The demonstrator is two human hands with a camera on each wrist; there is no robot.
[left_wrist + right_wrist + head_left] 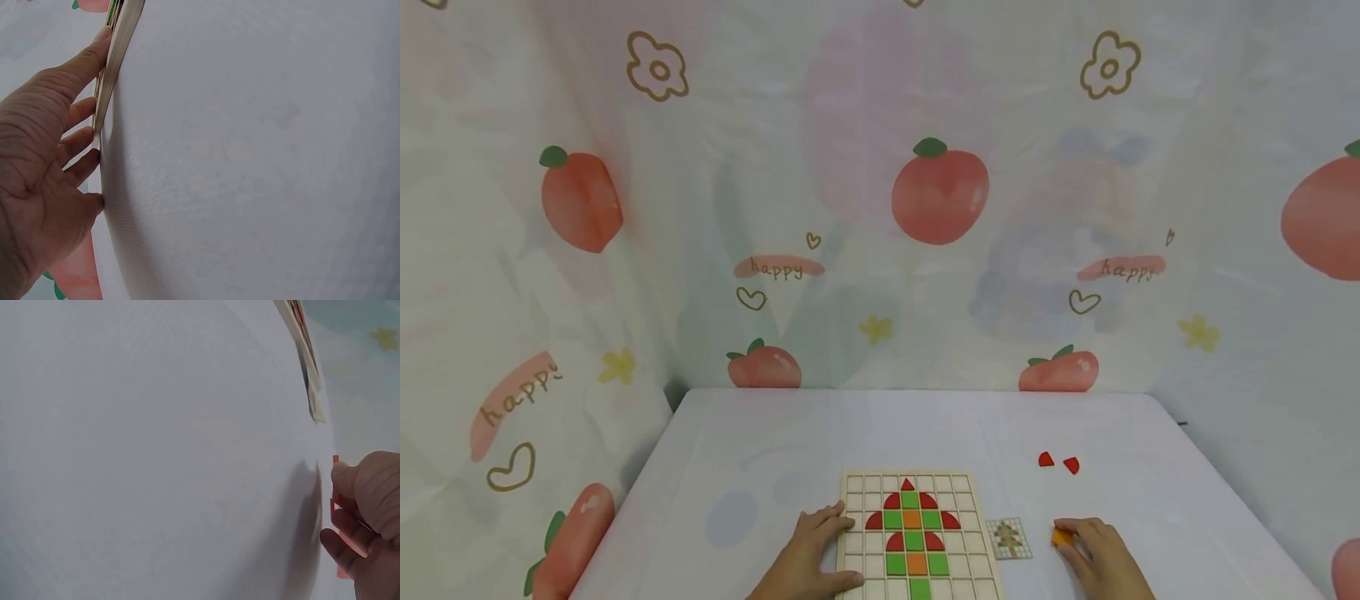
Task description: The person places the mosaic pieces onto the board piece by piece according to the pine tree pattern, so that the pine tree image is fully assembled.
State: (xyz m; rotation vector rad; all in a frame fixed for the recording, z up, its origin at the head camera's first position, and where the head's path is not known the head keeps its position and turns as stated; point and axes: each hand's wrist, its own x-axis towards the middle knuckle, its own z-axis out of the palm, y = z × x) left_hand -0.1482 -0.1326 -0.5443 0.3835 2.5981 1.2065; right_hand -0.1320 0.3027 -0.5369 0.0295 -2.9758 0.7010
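Note:
A wooden grid board (962,546) lies at the front of the table, with red, green and orange tiles set in it in a tree shape. My left hand (808,550) rests along the board's left edge, its thumb on the front part and its fingers fairly straight. In the left wrist view those fingers touch the board's side (115,69). To the right of the board, my right hand (1105,554) pinches an orange square tile (1062,537) between thumb and fingers. The same tile (335,459) shows edge-on in the right wrist view.
A small pattern card (1010,538) with a printed tree lies between the board and my right hand. Two red rounded pieces, one on the left (1046,459) and one on the right (1071,465), lie farther back. A patterned cloth (880,317) hangs behind the white table.

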